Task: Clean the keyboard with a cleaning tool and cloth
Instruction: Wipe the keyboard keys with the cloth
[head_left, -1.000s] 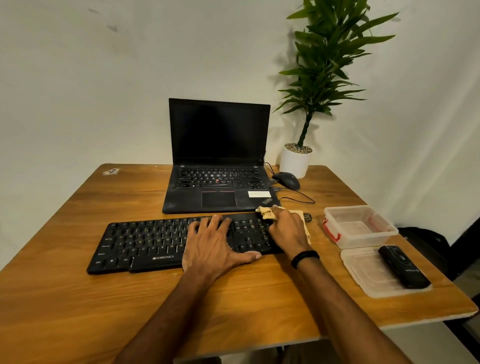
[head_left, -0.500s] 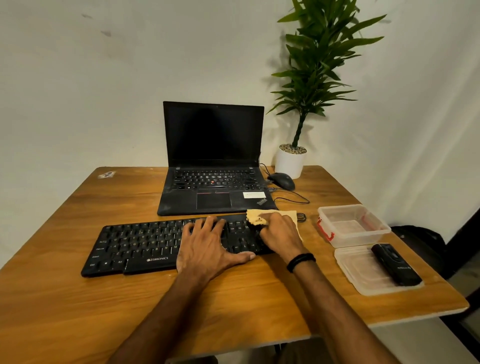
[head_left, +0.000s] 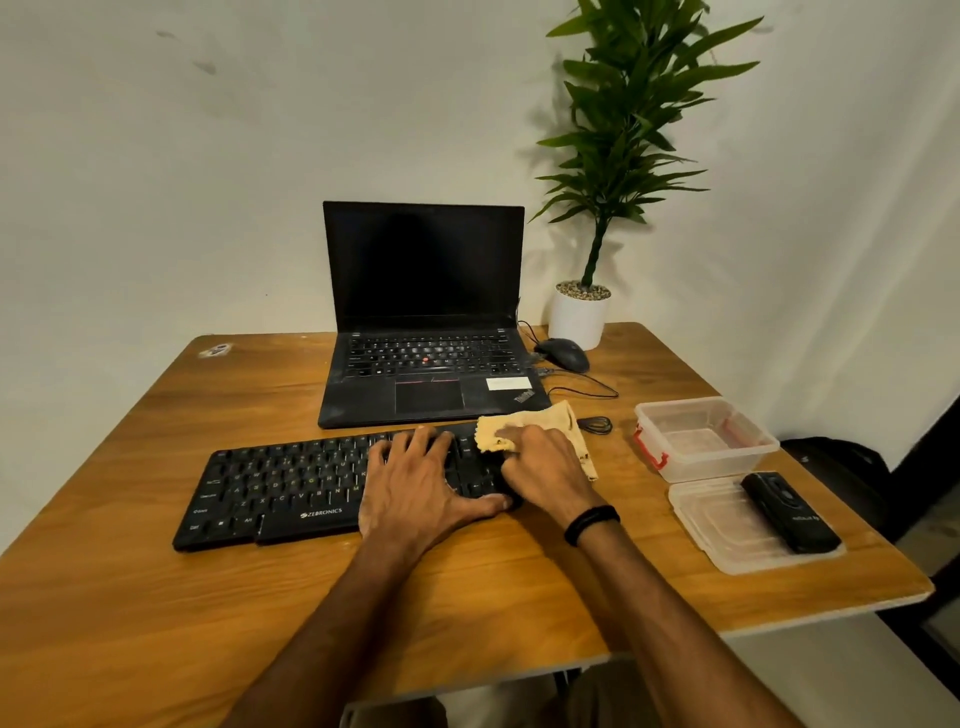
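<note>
Just below the frame's centre, the left hand (head_left: 415, 483) is pressing flat, fingers (head_left: 415, 441) spread, steadying the probably light, rigid keyboard (head_left: 280, 483). The right hand (head_left: 545, 470) is bunching the soft, limp cloth (head_left: 545, 415) over the keyboard's right end.

Open laptop (head_left: 423, 312) at back of wood table (head_left: 156, 597), mouse (head_left: 563, 354) & potted plant (head_left: 579, 317) beside, clear tub (head_left: 719, 462) R.

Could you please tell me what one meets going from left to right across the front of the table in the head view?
keyboard → left hand → right hand → clear container → black handheld device
</note>
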